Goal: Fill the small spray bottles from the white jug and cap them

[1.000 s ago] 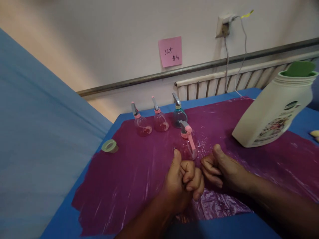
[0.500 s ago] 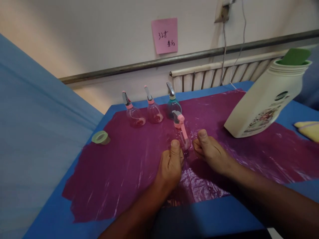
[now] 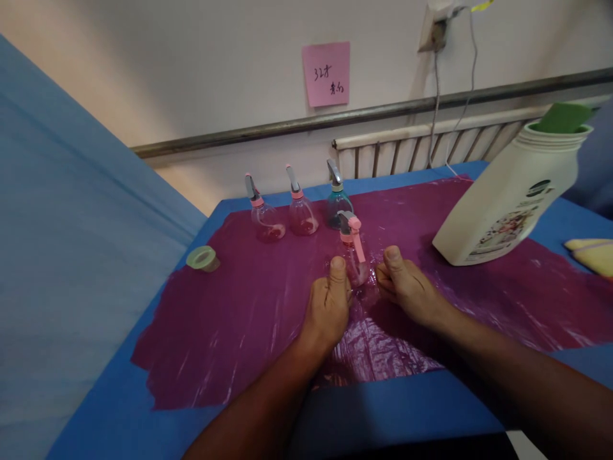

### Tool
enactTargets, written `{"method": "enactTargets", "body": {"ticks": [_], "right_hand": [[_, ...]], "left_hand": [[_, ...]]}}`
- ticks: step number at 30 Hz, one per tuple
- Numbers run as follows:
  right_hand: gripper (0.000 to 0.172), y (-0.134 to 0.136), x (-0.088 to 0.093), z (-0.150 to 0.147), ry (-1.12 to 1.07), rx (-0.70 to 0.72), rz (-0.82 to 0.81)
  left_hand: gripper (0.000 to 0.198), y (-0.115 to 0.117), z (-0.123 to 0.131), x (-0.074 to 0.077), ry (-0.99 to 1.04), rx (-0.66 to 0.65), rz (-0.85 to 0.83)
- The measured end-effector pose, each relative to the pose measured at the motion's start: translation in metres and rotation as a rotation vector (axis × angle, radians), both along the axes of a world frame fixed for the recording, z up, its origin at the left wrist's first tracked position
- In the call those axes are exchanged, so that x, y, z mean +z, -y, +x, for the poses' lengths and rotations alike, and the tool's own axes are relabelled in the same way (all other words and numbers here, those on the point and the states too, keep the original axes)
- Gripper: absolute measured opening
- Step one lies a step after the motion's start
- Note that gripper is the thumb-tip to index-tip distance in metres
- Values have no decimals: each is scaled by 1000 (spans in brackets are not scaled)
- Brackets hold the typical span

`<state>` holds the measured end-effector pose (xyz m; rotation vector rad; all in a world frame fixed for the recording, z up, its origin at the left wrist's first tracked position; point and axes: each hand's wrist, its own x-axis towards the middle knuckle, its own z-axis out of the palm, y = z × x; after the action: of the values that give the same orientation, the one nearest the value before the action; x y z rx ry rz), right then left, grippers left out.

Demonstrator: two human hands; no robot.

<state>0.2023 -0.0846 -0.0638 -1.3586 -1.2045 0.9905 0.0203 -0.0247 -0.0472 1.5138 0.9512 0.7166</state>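
My left hand [image 3: 329, 305] is closed in a fist with its thumb raised, just left of and in front of a clear spray bottle [image 3: 357, 271] with a pink and grey trigger head. My right hand [image 3: 406, 285] makes the same fist, thumb up, on the bottle's right side. Nothing shows in either hand. Behind the bottle stand a teal spray bottle [image 3: 339, 207] and two clear spray bottles with pink collars, one in the middle [image 3: 304, 217] and one at the left [image 3: 269, 223]. Both of these hold a little reddish liquid at the bottom.
A purple plastic sheet [image 3: 253, 306] covers much of the blue table [image 3: 407, 409]. A small green cup [image 3: 202, 258] sits at the left. On the right a large cream bottle [image 3: 512, 198] leans in view, something green in its mouth, near a yellow cloth [image 3: 594, 255]. A radiator [image 3: 412, 140] runs behind.
The whole view has shifted slightly, so the bottles and cup appear a little farther right. Both fists keep their pose on either side of the front spray bottle.
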Motion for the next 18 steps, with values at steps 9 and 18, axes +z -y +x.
{"method": "enactTargets", "body": {"ticks": [9, 18], "right_hand": [[73, 10, 8, 15, 296, -257, 228], [32, -9, -3, 13, 270, -363, 345]], "left_hand": [[66, -1, -8, -1, 124, 183, 345], [79, -15, 11, -25, -43, 266, 528]]}}
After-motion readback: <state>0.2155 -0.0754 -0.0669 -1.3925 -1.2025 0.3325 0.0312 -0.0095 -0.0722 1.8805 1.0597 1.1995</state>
